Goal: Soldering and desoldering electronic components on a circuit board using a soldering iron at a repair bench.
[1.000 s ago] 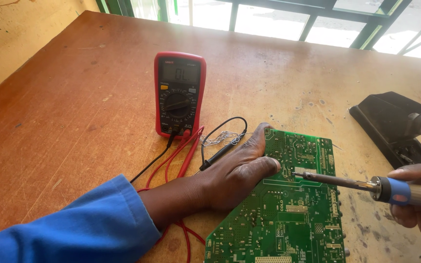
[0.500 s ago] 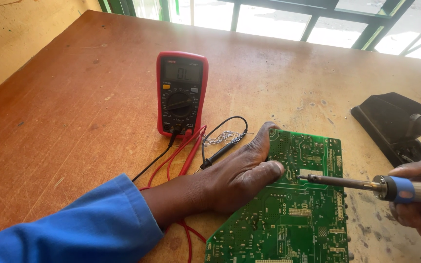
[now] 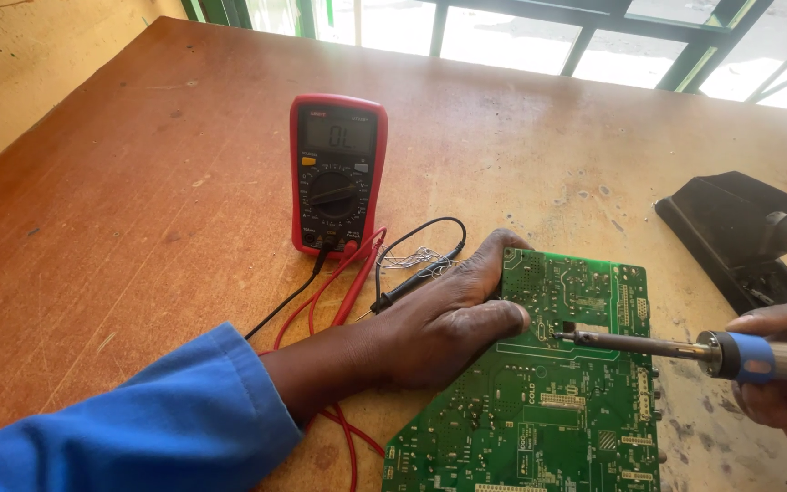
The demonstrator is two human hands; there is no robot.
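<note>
We have the green circuit board [image 3: 557, 383] lying flat on the wooden desk [image 3: 138, 210], at the near right, partly running out of the bottom of the view. Our left hand [image 3: 448, 319] lies palm-down on the board's upper left corner, fingers curled over the edge and thumb pointing toward the iron's tip; the grip here is a flat press, not closed around anything. Our right hand [image 3: 781, 364] has its grip closed around the blue-collared handle of the soldering iron [image 3: 676, 346], held nearly level, tip pointing left and resting at or just above the board near its middle, just beside the left thumb. We cannot tell whether the tip actually touches a pad.

Judgement on doing this step well: keep the left hand's weight on the board so it does not skate on the desk, and keep the thumb clear of the hot shaft, which sits very near it. A steeper iron angle would likely put the tip more cleanly on a single joint. Steady the right wrist against the desk edge if possible.

Behind the left hand: a red multimeter [image 3: 336, 173] standing flat, its red and black test leads [image 3: 348, 282] trailing under the left forearm, and a small tangle of solder wire [image 3: 412, 260]. A black iron stand [image 3: 740, 232] lies at far right, well apart from the board's working area.
</note>
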